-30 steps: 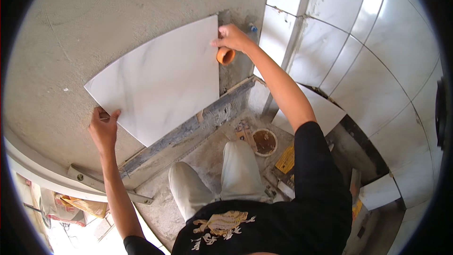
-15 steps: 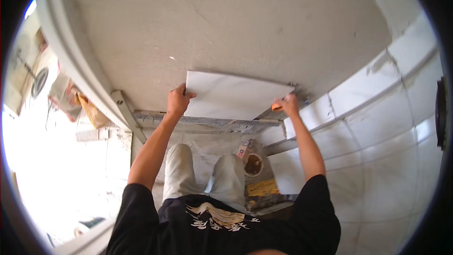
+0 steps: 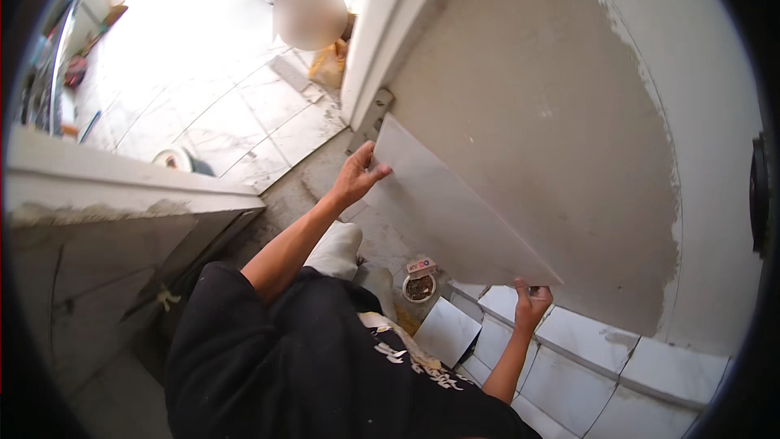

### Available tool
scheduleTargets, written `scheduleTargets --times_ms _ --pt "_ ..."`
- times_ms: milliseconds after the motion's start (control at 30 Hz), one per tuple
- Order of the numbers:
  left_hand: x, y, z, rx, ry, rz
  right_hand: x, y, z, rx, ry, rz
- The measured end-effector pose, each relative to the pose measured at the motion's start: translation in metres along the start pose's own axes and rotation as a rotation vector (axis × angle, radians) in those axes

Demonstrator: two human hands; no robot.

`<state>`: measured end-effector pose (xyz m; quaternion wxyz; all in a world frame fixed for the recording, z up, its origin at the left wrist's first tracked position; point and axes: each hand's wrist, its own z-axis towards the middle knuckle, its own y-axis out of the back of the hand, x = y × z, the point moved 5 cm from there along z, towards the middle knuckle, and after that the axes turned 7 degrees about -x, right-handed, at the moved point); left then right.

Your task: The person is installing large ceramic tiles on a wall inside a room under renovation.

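A large pale rectangular tile (image 3: 455, 207) is held between my two hands in front of the grey rendered wall (image 3: 561, 89). My left hand (image 3: 357, 175) grips its left end, thumb over the face. At the opposite end, my right hand (image 3: 532, 302) is closed on the edge near the corner. From this angle I cannot tell whether the tile touches the wall.
A white door frame (image 3: 390, 32) borders the wall on the left, beside a bright tiled floor. White tiles (image 3: 573, 337) line the lower right. Below my held tile are a round pot (image 3: 419, 289) of brown material, a small box (image 3: 422, 267) and a loose tile (image 3: 445, 332).
My view has swung left toward the doorway. The tile now appears slanted, and my right hand has shifted to its corner. The orange object in that hand no longer shows.
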<state>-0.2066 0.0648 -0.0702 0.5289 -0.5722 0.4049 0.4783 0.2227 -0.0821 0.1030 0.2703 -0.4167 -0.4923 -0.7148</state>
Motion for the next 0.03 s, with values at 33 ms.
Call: scheduleTargets --times_ms 33 --pt "-0.0258 0.005 -0.0039 -0.044 0.052 -0.13 0.0318 -0.0119 0.0024 0.031 0.057 0.047"
